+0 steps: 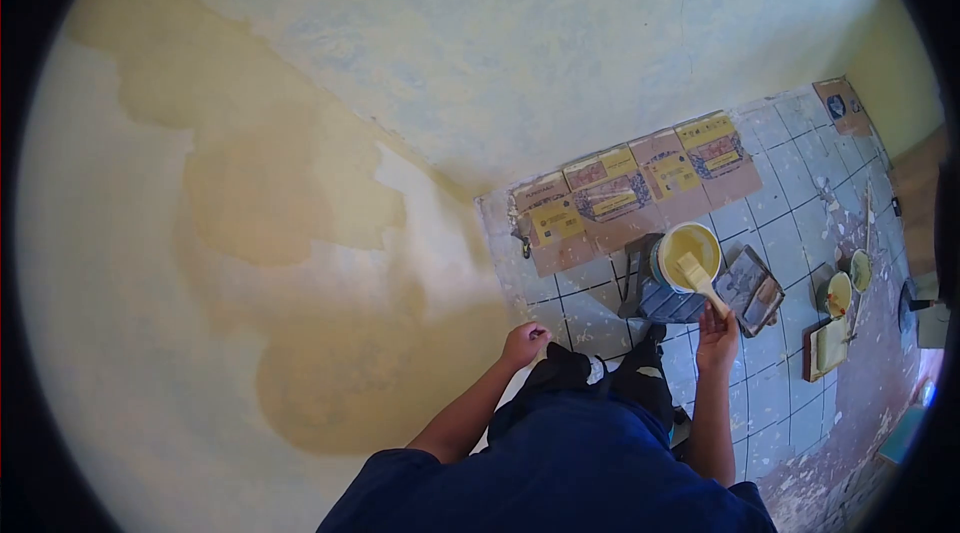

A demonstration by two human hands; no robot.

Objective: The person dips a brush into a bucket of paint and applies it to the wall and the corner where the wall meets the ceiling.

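My right hand (716, 338) is closed on the handle of a wide paintbrush (697, 276). Its bristles, coated in yellow paint, are over the mouth of a white paint bucket (661, 261). Inside the bucket is pale yellow paint (692, 241). The bucket rests on a dark grey step stool (668, 307). My left hand (525, 344) is curled closed near my left thigh, close to the wall, and I cannot make out anything in it. On the wall (330, 203) to the left, darker yellow patches spread over a paler, blotchy surface.
Flattened cardboard (640, 183) lies along the wall's foot on the tiled floor (785, 203). A paint-stained tray (750, 290) sits right of the stool. Farther right are a small paint pot (836, 294) and a yellowish box-like item (826, 347). Paint flakes litter the tiles.
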